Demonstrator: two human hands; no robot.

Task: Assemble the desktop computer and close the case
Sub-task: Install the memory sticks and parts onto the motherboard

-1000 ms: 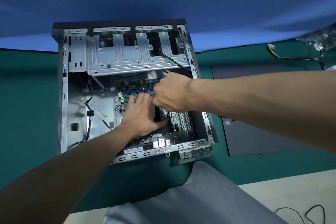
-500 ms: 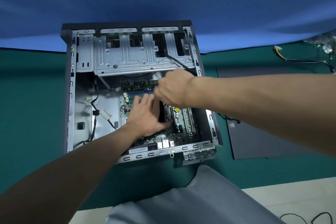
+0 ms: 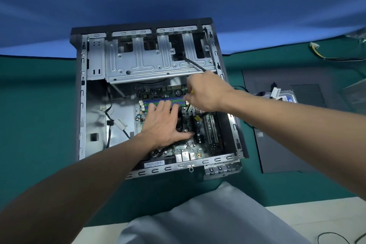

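Lying on its side on the green desk [image 3: 39, 105], the computer case [image 3: 81, 105] is open on top, so its inside shows. Inside the case, at its right half, sits the green board [image 3: 198, 148]. The left hand [image 3: 166, 125] rests on a black part [image 3: 183, 123] in the middle of that board, with its fingers [image 3: 162, 106] straight and spread, pressing down flat. The right hand [image 3: 208, 93] is just past it, toward the far end of the case. Its fingers are curled tight round a thin tool [image 3: 189, 105] with a bit of yellow on it, and the tip points down at the board. A metal cage [image 3: 158, 61] fills the far end of the case. To the right of the case, a dark side cover [image 3: 287, 144] lies flat on the desk, with a drive [image 3: 285, 97] on it.
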